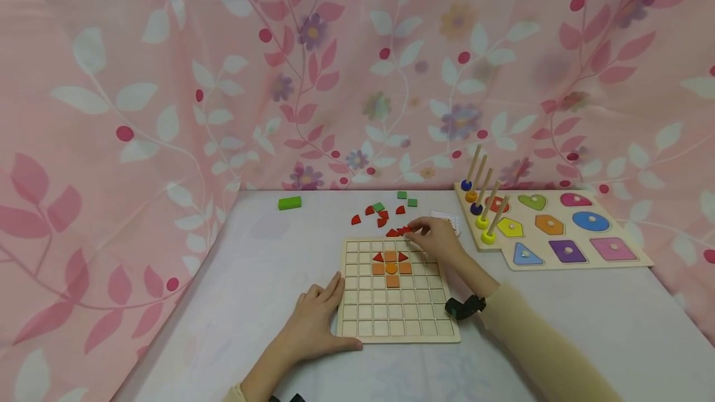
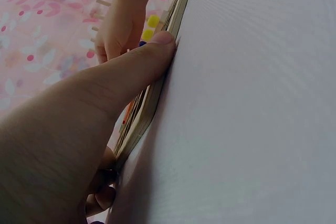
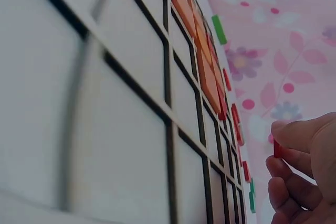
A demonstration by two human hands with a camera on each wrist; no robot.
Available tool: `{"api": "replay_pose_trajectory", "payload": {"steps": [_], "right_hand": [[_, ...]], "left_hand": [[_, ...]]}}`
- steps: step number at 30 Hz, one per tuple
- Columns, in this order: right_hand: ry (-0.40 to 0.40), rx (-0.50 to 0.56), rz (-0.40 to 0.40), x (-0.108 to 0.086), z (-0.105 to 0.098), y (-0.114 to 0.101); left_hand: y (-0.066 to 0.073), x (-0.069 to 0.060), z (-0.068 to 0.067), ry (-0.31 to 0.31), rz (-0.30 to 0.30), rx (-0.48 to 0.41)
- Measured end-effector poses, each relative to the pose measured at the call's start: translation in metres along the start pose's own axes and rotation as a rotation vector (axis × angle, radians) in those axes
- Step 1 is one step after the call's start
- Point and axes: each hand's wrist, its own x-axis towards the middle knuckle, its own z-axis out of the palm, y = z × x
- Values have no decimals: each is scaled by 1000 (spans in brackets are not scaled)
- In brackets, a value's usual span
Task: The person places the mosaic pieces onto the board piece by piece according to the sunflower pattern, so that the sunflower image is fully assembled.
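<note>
Head view: a wooden grid board (image 1: 364,312) is lying flat on a white counter (image 1: 251,253), with orange squares (image 1: 393,281), an orange circle (image 1: 391,269) and two red triangles (image 1: 378,257) sitting in its far half. The left hand (image 1: 315,321) is bracing the near left corner, thumb and fingers spreading along two edges. The right hand (image 1: 438,242) is hovering by the far edge, near loose red pieces (image 1: 355,220) and a printed card (image 1: 454,222). The pieces nearest its fingertips are lying close together, so a stray finger could be scattering them. A dark wristband (image 1: 465,307) is showing over the right edge; if it catches, it could be twisting the board.

Left wrist view: the thumb (image 2: 142,59) is resting along the near edge, while the other fingers are partly hiding beyond the corner. Uneven pressure here could be sliding the board and jolting its pieces.

Right wrist view: the right hand is pinching a small red piece (image 3: 276,149) between thumb and finger, clear of the grid. The piece is looking thin and is mostly hiding; a loose pinch could be dropping it askew across the ridges.
</note>
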Motion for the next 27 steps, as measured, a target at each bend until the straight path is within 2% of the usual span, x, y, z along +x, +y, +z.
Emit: {"api": "replay_pose_trajectory", "payload": {"steps": [6,16,22,27], "right_hand": [[10,52,16,-25,-2,-8],[-12,40,31,-59,-3,-18],[-41,32,62,-74,0,-21],[-56,50,31,-79,4,-19]], "left_hand": [[-1,0,0,2,-4,-2],[-2,0,3,7,-1,8],[-1,0,0,5,-1,4],[1,0,-1,-3,-5,-1]]}}
